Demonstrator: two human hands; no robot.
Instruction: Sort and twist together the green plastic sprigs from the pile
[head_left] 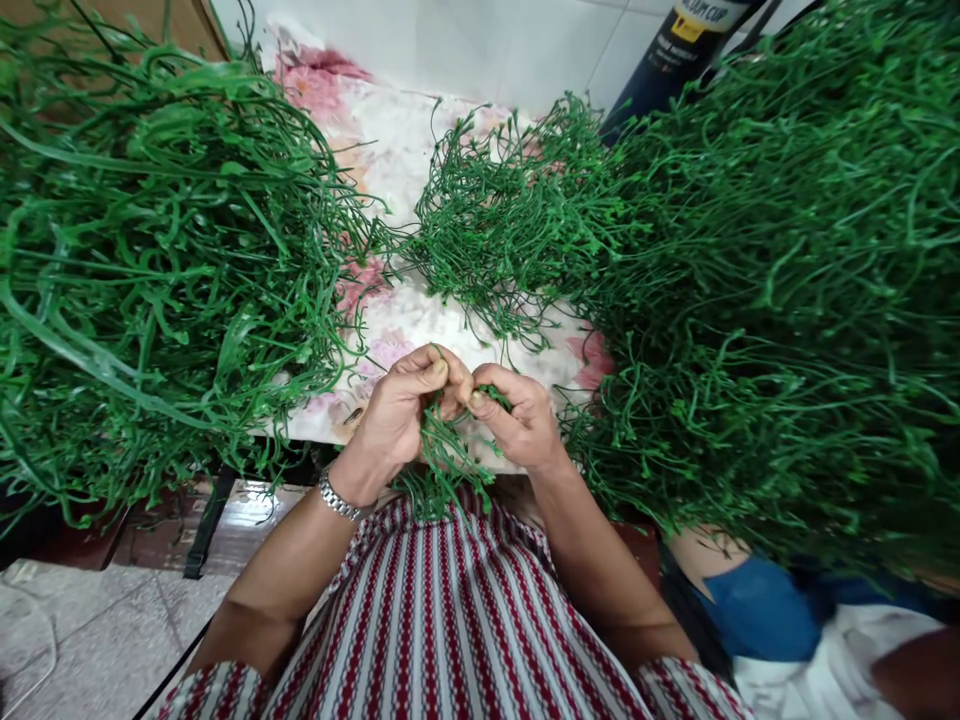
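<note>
Centre frame — my left hand (pixel 397 410) grasps a small green bunch (pixel 448 452), my right hand (pixel 523 410) pinches green sprigs (pixel 495 396) beside it, fingertips close together. I'd call this step working greens between fingertips; the next move calls for a firm left hold, fine right pinch. Bunch's long axis runs roughly down-frame — loose ends towards my striped top (pixel 450 610), upper part hidden by fingers.

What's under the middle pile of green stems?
A white floral covering shows around the middle pile and through some gaps; whatever lies beneath its dense parts is hidden.
</note>
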